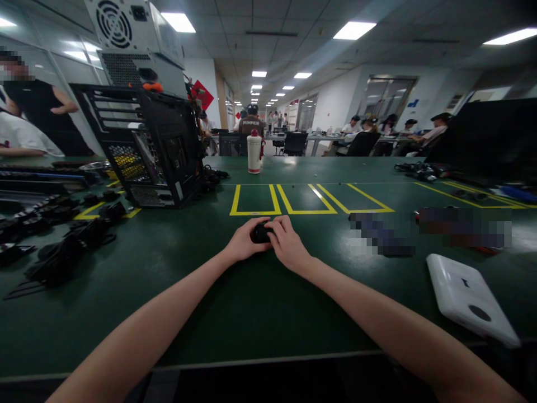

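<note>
A small, dark, rounded object [260, 233] is between my hands, just in front of the yellow-taped outlines on the green table [260, 302]. My left hand [244, 240] curls round its left side, thumb below and fingers above. My right hand [287, 242] has its fingers bent and pressed together at the object's right side. What the object is cannot be made out.
An open black computer case [157, 148] with a metal power supply on top stands at the left, near black cables and parts [62, 252]. A white bottle [254, 152] stands behind the taped outlines. A white device [470, 296] lies at the right. People sit farther back.
</note>
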Available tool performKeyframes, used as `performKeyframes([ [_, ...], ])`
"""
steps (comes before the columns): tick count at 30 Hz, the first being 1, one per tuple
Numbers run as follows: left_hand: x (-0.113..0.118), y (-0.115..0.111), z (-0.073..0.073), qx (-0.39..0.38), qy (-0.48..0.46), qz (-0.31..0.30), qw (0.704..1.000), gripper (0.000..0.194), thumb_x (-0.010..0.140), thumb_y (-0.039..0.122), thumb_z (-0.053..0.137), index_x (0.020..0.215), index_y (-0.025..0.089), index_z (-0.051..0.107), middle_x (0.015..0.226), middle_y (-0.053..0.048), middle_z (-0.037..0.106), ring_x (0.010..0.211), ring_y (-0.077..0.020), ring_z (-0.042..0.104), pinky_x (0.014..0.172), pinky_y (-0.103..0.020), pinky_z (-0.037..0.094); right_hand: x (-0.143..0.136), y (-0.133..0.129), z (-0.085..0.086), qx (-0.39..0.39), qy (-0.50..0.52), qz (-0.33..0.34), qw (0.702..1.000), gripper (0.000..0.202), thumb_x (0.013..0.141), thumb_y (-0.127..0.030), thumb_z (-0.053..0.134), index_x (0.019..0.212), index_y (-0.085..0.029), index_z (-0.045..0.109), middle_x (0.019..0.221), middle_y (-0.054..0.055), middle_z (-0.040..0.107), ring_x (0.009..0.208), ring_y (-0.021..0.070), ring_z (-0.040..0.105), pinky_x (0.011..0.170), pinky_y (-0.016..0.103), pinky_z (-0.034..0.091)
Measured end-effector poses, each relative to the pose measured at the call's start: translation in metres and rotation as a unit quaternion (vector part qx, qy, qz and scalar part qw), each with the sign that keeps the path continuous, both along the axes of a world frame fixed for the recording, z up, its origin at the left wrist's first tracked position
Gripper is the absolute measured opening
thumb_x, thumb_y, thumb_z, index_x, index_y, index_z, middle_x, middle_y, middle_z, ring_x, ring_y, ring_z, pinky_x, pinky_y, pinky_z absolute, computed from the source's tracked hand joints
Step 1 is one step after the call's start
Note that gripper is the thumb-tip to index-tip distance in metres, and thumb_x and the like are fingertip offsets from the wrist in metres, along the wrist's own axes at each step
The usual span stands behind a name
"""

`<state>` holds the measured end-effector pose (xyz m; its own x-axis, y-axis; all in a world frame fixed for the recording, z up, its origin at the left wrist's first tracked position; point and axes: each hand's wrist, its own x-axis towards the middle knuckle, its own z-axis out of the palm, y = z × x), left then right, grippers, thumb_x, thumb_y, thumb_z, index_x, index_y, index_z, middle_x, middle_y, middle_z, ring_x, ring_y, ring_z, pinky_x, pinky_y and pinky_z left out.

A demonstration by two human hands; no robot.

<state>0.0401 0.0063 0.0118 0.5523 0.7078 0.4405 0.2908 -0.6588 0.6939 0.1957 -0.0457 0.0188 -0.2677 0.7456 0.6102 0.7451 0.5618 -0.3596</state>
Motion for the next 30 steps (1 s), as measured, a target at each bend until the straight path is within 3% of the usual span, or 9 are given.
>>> performKeyframes([
  [6,0.002,0.006,-0.007,0.006,-0.014,0.002,1.000,0.064,0.062,0.026,0.069,0.120,0.021,0.042,0.118,-0.008,0.052,0.106,-0.0236,0.051,0.090,-0.041,0.041,-0.003,0.006,-0.005,0.005,0.083,0.003,0.997,0.022,0.084,-0.013,0.033,0.100,-0.019,0.047,0.111,0.009,0.039,0.104,0.0200,0.045,0.089,0.040,0.043],
  [10,0.003,0.010,-0.010,0.005,-0.025,-0.003,1.000,0.063,0.063,0.024,0.068,0.120,0.020,0.043,0.120,-0.009,0.051,0.110,-0.0232,0.049,0.095,-0.041,0.038,-0.003,0.006,-0.004,-0.011,0.108,0.016,0.994,0.023,0.083,-0.010,0.032,0.099,-0.019,0.048,0.102,0.008,0.046,0.098,0.0178,0.048,0.089,0.037,0.043],
  [18,0.001,0.007,-0.006,-0.004,-0.017,-0.005,1.000,0.062,0.063,0.024,0.067,0.120,0.021,0.043,0.124,-0.008,0.049,0.113,-0.0230,0.047,0.096,-0.040,0.037,-0.003,-0.004,0.002,-0.001,0.016,-0.028,0.999,0.019,0.082,-0.012,0.037,0.094,-0.018,0.051,0.096,0.008,0.051,0.093,0.0207,0.047,0.083,0.041,0.043],
  [22,0.000,0.005,-0.003,-0.006,-0.009,-0.003,1.000,0.061,0.064,0.023,0.066,0.121,0.021,0.042,0.123,-0.007,0.049,0.113,-0.0231,0.047,0.097,-0.041,0.036,-0.004,-0.005,0.001,-0.015,0.014,0.000,1.000,0.020,0.084,-0.013,0.035,0.096,-0.019,0.049,0.100,0.007,0.049,0.094,0.0190,0.050,0.082,0.039,0.045],
  [27,0.000,0.005,-0.004,-0.014,-0.011,-0.003,1.000,0.062,0.064,0.024,0.067,0.121,0.022,0.042,0.123,-0.007,0.049,0.110,-0.0243,0.048,0.094,-0.042,0.039,-0.005,-0.004,-0.001,-0.016,0.024,-0.021,0.999,0.022,0.081,-0.012,0.040,0.101,-0.019,0.046,0.101,0.008,0.043,0.089,0.0182,0.051,0.079,0.037,0.048],
  [30,0.000,0.006,-0.005,-0.015,-0.015,-0.006,1.000,0.063,0.063,0.022,0.067,0.121,0.022,0.042,0.122,-0.007,0.049,0.109,-0.0246,0.049,0.092,-0.043,0.039,-0.007,-0.005,-0.002,-0.012,0.036,-0.019,0.999,0.027,0.080,-0.013,0.040,0.106,-0.019,0.043,0.112,0.010,0.039,0.091,0.0182,0.051,0.079,0.037,0.049],
])
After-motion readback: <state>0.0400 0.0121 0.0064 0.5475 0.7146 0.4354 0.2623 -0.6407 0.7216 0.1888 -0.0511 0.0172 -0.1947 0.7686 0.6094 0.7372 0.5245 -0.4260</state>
